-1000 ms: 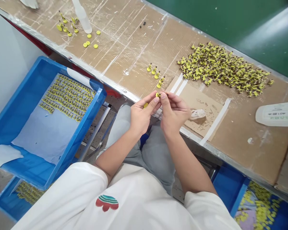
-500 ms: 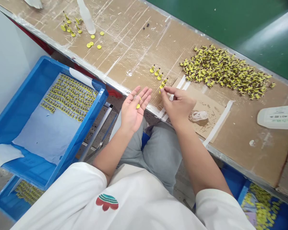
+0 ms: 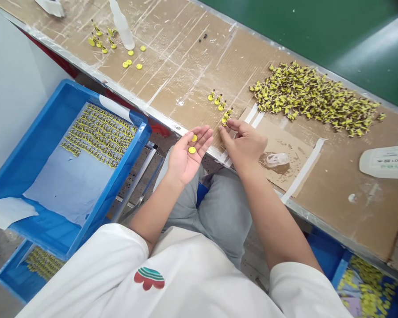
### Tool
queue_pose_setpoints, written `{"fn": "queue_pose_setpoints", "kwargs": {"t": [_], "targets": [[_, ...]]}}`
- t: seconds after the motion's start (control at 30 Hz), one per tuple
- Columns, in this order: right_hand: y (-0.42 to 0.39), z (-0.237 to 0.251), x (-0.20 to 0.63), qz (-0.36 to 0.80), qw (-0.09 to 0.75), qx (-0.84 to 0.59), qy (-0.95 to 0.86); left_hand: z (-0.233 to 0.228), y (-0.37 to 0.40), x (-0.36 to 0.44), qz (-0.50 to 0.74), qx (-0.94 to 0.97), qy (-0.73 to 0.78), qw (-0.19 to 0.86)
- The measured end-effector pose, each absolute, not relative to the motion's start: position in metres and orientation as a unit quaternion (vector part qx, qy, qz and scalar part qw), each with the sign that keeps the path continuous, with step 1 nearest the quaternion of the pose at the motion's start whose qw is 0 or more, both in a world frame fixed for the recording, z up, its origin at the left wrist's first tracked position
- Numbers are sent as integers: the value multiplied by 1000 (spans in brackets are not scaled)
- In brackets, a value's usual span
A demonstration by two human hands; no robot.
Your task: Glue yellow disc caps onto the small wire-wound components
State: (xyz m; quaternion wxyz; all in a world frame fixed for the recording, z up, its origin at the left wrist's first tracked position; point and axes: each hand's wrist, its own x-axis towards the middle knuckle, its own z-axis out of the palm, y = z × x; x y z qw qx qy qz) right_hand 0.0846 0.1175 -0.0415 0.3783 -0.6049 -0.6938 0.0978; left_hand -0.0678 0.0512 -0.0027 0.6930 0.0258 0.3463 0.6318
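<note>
My left hand (image 3: 181, 162) is palm up over my lap, fingers loosely curled, with yellow discs (image 3: 192, 150) resting on them. At the table's near edge, my right hand (image 3: 246, 142) has thumb and index fingertips around a small yellow figure (image 3: 224, 122) on a round base; the fingers partly hide it. Just beyond stand several similar figures in a short row (image 3: 218, 100), upright and dark on top. Beside my right wrist, a small clear container (image 3: 276, 159) lies in a wet patch on a taped cardboard sheet (image 3: 298, 152).
A heap of yellow and dark pieces (image 3: 315, 97) covers the table's right back. A white bottle (image 3: 384, 162) lies at right; a slim bottle (image 3: 123, 28) stands at left near loose discs (image 3: 128, 62). A blue tray (image 3: 58, 106) at left holds rows of figures; other blue bins sit below.
My left hand has moved slightly right and its discs show more fully. The figure's base no longer shows beside my right thumb; my right hand has barely moved. The view has shifted a little.
</note>
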Motion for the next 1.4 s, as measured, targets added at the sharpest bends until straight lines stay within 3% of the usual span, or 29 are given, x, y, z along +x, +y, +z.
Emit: {"fn": "queue_pose_setpoints", "kwargs": {"t": [0.17, 0.3, 0.4, 0.63, 0.77, 0.9, 1.17, 1.4], "targets": [[110, -41, 88, 64, 400, -589, -699, 0, 50, -68, 642, 7, 328, 693], [78, -31, 85, 39, 469, -486, -737, 7, 49, -62, 653, -13, 313, 690], [48, -20, 76, 62, 465, -454, -758, 10, 44, -51, 648, -9, 302, 699], [9, -14, 77, 323, 437, -512, -665, 6, 20, -15, 647, 14, 322, 691], [-5, -7, 93, 451, 448, -563, -528, 5, 13, -9, 595, -11, 325, 735], [-9, 5, 115, 589, 469, -533, -386, 1, 5, -11, 542, 96, 332, 766], [-11, 9, 151, 701, 440, -476, -296, -7, -16, 1, 480, 282, 265, 787], [-30, 5, 136, 702, 521, -447, -190, -16, -24, 15, 547, 324, 281, 719]]}}
